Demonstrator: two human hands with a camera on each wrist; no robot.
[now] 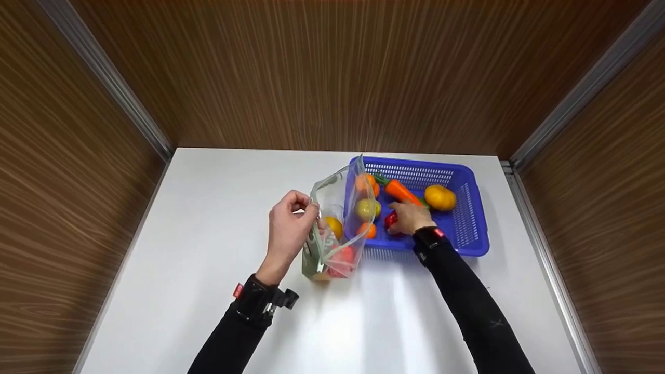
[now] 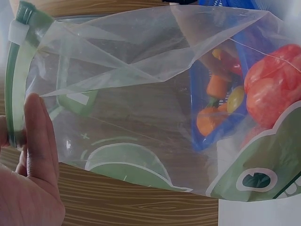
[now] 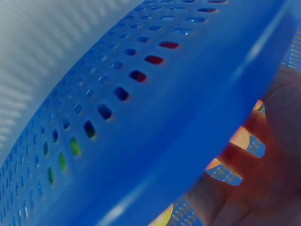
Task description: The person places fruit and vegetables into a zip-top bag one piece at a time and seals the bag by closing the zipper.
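My left hand (image 1: pixel 304 209) pinches the green zip rim of a clear plastic bag (image 1: pixel 340 218) and holds its mouth up above the white table. The thumb (image 2: pixel 40 136) lies along that rim (image 2: pixel 16 89). A yellow-orange fruit (image 1: pixel 333 226) and a red fruit (image 1: pixel 343 255) lie in the bag; the red fruit (image 2: pixel 277 84) shows close up. My right hand (image 1: pixel 397 219) reaches into the blue basket (image 1: pixel 473 223), with its fingers curled over a small red fruit (image 1: pixel 390 220). A carrot (image 1: pixel 400 191) and an orange-yellow fruit (image 1: pixel 440 197) lie just beyond it.
Seen through the bag, an orange fruit (image 1: pixel 366 183), a yellow-green one (image 1: pixel 367 209) and a small orange one (image 1: pixel 368 230) sit at the basket's left end. The basket wall (image 3: pixel 141 117) fills the right wrist view. Wood-grain walls close in the white table (image 1: pixel 208 249) on three sides.
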